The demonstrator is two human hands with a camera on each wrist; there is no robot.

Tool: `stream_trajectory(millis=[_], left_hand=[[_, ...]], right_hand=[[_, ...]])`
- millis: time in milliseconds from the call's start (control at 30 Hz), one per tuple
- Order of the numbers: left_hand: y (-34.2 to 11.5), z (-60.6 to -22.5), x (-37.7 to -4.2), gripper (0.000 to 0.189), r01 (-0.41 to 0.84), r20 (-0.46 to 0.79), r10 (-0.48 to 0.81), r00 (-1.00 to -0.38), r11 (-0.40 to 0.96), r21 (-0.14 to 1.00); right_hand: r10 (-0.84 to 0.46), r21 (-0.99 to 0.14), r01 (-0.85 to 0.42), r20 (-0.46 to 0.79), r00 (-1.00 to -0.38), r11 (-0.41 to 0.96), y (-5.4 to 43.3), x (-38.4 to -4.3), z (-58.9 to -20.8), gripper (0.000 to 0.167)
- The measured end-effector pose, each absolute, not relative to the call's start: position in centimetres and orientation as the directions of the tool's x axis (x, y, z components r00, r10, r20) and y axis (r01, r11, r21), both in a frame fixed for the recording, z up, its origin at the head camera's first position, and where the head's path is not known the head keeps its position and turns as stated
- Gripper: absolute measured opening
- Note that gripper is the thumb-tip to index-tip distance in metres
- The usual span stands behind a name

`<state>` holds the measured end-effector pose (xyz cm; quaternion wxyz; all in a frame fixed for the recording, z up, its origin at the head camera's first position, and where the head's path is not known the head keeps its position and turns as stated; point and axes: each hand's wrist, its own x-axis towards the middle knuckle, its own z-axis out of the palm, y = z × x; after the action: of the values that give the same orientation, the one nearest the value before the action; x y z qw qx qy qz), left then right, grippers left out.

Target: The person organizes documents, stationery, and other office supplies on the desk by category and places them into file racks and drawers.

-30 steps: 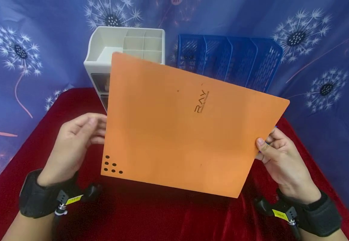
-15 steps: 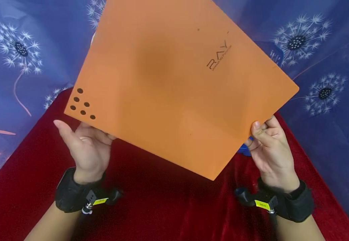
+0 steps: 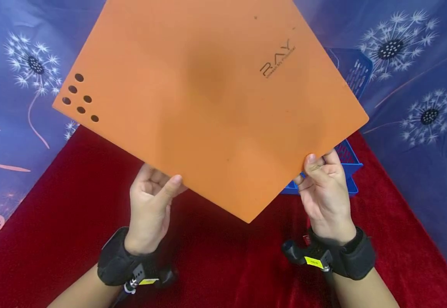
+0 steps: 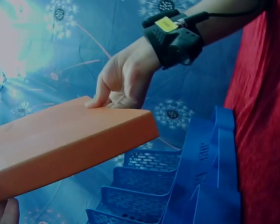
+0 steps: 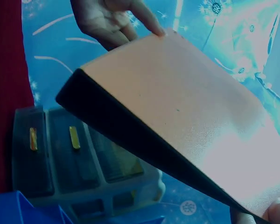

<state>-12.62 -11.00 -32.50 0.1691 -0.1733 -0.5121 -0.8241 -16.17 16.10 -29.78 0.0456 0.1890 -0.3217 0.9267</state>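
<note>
An orange file folder (image 3: 216,107) with dark "RAY" lettering and several dark dots near its left corner is held up, tilted, in the head view. My left hand (image 3: 152,205) pinches its lower edge, thumb in front and fingers partly hidden behind. My right hand (image 3: 327,196) grips the lower right edge the same way. The left wrist view shows the folder's thick orange side (image 4: 79,156). From the right wrist, a dark side (image 5: 130,128) of the folder is visible. What lies inside the folder is hidden.
Behind the folder stands a blue slotted file rack (image 3: 352,164), partly covered. A pale drawer unit (image 5: 60,191) with dark drawer fronts appears in the right wrist view. Red cloth (image 3: 223,265) covers the table; a blue patterned curtain (image 3: 420,171) hangs around it.
The folder has risen and tilted towards the camera, turning so that its lower corner points down. My left hand has moved right from beside the folder to pinch its lower edge; the right keeps its grip.
</note>
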Motion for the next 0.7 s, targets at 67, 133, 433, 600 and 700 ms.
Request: stream_trajectory(millis=[67,133,433,600,700], left_hand=[[-11.1,-32.5,-12.6,0.039,0.472,0.465,-0.135,-0.875,-0.450,0.758],[-11.1,-32.6,-12.7,0.036,0.489,0.472,-0.163,-0.867,-0.466,0.737],[-11.6,-32.7,-13.4,0.030,0.509,0.471,-0.208,-0.857,-0.483,0.713],[-12.2,-32.5,-13.9,0.027,0.514,0.481,-0.205,-0.852,-0.500,0.697],[-12.6,-32.2,-14.0,0.027,0.504,0.469,-0.204,-0.859,-0.493,0.709]], right_hand=[[-0.054,-0.568,-0.186,0.379,-0.924,-0.801,15.8,-16.2,-29.9,0.016],[-0.057,-0.592,-0.191,0.375,-0.925,-0.783,15.5,-16.3,-30.1,0.015],[-0.159,-0.636,-0.132,0.380,-0.911,-0.761,15.2,-17.1,-31.5,0.021],[-0.293,-0.703,-0.079,0.392,-0.872,-0.707,16.3,-17.6,-31.3,0.025],[-0.344,-0.705,-0.079,0.437,-0.831,-0.705,17.2,-17.9,-30.9,0.027]])
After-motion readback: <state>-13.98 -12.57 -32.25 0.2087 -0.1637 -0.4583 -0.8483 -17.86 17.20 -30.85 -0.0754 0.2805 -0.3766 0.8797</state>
